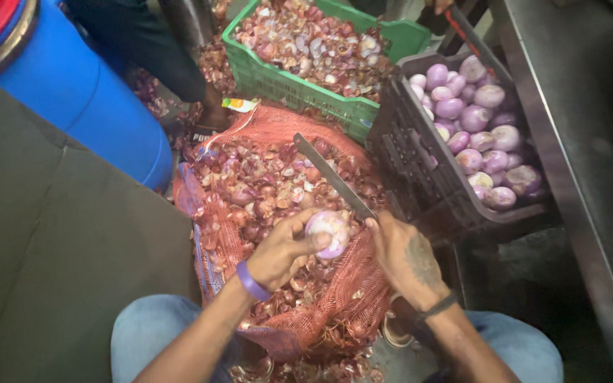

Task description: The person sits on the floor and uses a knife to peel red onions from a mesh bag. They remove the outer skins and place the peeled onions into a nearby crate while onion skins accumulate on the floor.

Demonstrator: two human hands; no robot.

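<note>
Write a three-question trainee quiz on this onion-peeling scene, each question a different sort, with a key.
1. True or false: the right hand holds a knife whose blade points away from the person.
2. Multiple choice: the peeled onions lie in A) the green crate, B) the black crate, C) the blue barrel.
3. Fill in: the left hand holds a partly peeled ____ over the red mesh sack full of skins.

Key
1. True.
2. B; the green crate holds skins and scraps.
3. onion.
</note>
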